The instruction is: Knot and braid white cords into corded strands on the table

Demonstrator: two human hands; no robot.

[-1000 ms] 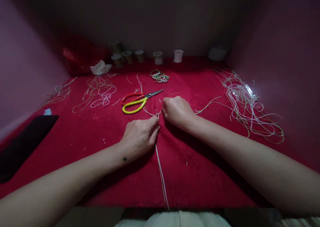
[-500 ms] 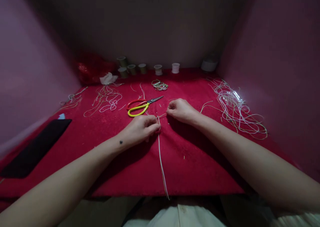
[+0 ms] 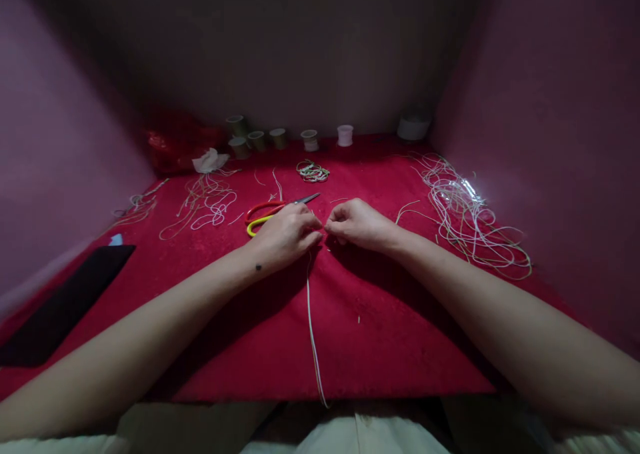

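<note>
My left hand (image 3: 291,233) is closed in a pinch on a thin pale cord (image 3: 312,331). Below that hand the cord's strands run down the red cloth and hang over its front edge. Almost touching it is my right hand (image 3: 358,224), its fingertips pinched at the same spot; the bit of strand between them is mostly hidden by the fingers. Behind my left hand lie scissors (image 3: 260,218) with one red and one yellow handle loop, partly covered by it, blades pointing right.
On the red cloth (image 3: 400,354), a tangle of cords (image 3: 470,221) lies right, looser cords (image 3: 213,204) left. Behind the scissors sits a small green-white cord bundle (image 3: 313,171). Several thread spools (image 3: 279,139) and a red plastic bag (image 3: 183,141) line the back. A black flat object (image 3: 70,304) lies left.
My left hand has moved up and right, now covering part of the scissors and nearly meeting my right hand. The strand that stretched between the hands is now mostly hidden.
</note>
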